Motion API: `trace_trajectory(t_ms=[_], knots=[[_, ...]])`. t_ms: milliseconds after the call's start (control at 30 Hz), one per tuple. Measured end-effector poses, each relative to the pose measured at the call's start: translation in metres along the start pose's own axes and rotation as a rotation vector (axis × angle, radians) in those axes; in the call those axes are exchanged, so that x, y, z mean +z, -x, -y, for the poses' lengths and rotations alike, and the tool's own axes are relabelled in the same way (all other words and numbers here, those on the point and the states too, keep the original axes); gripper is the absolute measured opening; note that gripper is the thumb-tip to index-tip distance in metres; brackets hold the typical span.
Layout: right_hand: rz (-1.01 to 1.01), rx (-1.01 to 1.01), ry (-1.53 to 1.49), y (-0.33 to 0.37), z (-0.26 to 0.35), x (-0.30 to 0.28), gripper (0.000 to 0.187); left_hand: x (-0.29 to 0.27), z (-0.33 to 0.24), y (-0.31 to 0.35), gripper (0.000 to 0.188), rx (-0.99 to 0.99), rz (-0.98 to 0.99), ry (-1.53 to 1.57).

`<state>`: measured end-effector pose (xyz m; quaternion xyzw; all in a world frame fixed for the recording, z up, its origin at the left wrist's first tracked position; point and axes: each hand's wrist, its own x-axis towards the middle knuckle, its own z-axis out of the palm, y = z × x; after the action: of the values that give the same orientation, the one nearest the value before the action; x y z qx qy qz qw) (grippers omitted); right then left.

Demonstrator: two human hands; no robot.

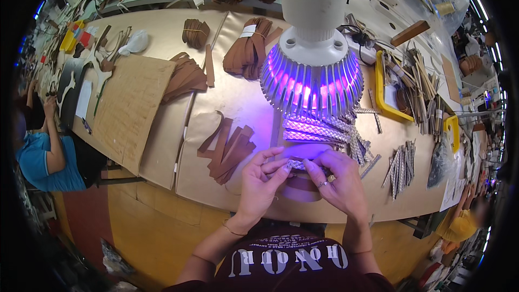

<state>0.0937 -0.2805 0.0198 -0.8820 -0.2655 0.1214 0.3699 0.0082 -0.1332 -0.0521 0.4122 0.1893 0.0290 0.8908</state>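
Note:
Between my two hands a short braided strap (296, 165) is held, lit violet by the lamp. My left hand (261, 177) pinches its left end between thumb and fingers. At its other end my right hand (339, 179), with a ring on one finger, grips with thumb and forefinger. Just beyond my hands, several braided straps (311, 128) lie in a row under the lamp (312, 81), which glows purple. Left of my left hand, brown flat strips (230, 154) lie fanned out on the table. My fingers cover parts of the held strap.
Bundles of brown strips (247, 48) lie toward the back of the table. A wooden board (127, 113) rests at the left. At the right are more braided straps (400, 167) and a yellow tray (397, 116). Another person in a blue shirt (51, 159) sits at the far left.

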Motion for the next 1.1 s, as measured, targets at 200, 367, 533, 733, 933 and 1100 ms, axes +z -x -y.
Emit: trace_trajectory(t_ms=[200, 367, 533, 733, 933, 1100], knots=[[-0.034, 0.003, -0.015, 0.001, -0.002, 0.004, 0.022, 0.005, -0.001, 0.002, 0.043, 0.030, -0.027, -0.025], [-0.042, 0.017, -0.027, 0.001, -0.002, 0.005, 0.023, 0.005, -0.003, 0.003, 0.044, 0.042, -0.018, -0.048], [-0.041, 0.037, -0.034, 0.001, -0.001, 0.005, 0.023, 0.005, -0.004, 0.003, 0.045, 0.040, -0.013, -0.060], [-0.038, 0.072, -0.047, 0.001, 0.001, 0.006, 0.023, 0.004, -0.004, 0.003, 0.046, 0.052, -0.002, -0.072], [-0.060, 0.082, 0.065, 0.000, 0.001, 0.010, 0.023, 0.001, -0.007, 0.001, 0.047, 0.082, 0.015, -0.102], [-0.130, -0.003, 0.162, 0.003, 0.005, 0.016, 0.018, -0.002, -0.010, 0.004, 0.049, 0.032, -0.006, -0.161]])
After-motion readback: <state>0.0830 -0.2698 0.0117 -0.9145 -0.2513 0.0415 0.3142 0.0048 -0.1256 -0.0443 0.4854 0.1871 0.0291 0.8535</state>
